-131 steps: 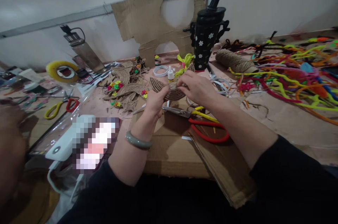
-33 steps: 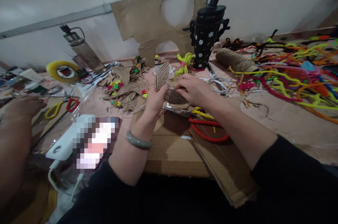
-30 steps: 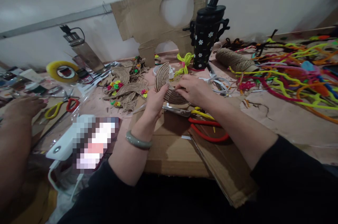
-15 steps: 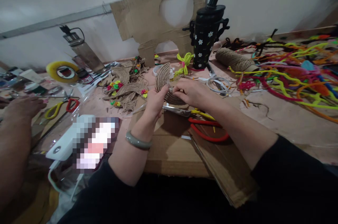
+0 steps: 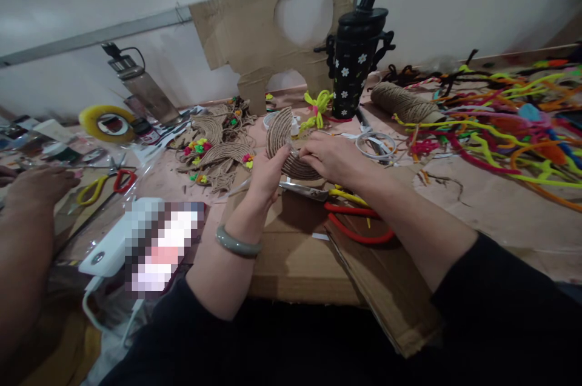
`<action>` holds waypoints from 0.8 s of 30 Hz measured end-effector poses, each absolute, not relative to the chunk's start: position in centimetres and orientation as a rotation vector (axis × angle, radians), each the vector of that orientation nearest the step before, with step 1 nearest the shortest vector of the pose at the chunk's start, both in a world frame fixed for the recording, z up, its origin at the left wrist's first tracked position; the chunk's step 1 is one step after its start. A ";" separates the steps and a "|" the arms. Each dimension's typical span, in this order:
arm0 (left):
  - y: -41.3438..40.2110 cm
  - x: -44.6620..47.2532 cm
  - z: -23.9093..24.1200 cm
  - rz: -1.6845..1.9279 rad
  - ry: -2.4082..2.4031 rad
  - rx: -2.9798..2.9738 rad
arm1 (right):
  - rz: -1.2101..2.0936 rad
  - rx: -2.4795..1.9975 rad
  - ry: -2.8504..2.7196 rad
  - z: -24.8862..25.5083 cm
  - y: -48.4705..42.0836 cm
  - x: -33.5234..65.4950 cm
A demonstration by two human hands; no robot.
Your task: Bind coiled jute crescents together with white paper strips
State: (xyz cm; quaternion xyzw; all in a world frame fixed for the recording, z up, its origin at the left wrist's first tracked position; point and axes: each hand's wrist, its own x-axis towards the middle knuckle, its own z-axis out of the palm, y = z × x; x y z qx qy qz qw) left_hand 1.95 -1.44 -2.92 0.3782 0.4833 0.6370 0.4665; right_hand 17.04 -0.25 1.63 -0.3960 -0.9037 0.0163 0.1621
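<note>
A curved, crescent-like piece made of rows of brown jute twine [image 5: 278, 131] is held up above the cardboard. My left hand [image 5: 268, 175], with a grey bangle at its wrist, grips it with the thumb on its face. The fingers of my right hand [image 5: 330, 159] are pinched together at the piece's right-hand part; their tips are partly hidden. Just beneath lie the blades and red handles of a pair of scissors [image 5: 359, 225]. To the left are more twine crescents [image 5: 225, 154] with small bright coloured bits on them.
A black flowered tumbler [image 5: 352, 71], a yellow pipe-cleaner flower [image 5: 318, 108] and a twine spool [image 5: 404, 102] stand or lie behind. Coloured pipe cleaners [image 5: 504, 131] spread at right. At left are a phone [image 5: 166, 249], a power bank [image 5: 120, 234], other scissors [image 5: 93, 190] and another person's hand [image 5: 43, 185].
The fingers of my right hand have shifted very slightly at the twine piece, and the piece has tilted a little. My left hand keeps its grip.
</note>
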 end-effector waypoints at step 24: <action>-1.8 2.2 -2.7 1.556 1.111 0.935 | 0.105 -1.016 -2.328 0.2 1.0 17.5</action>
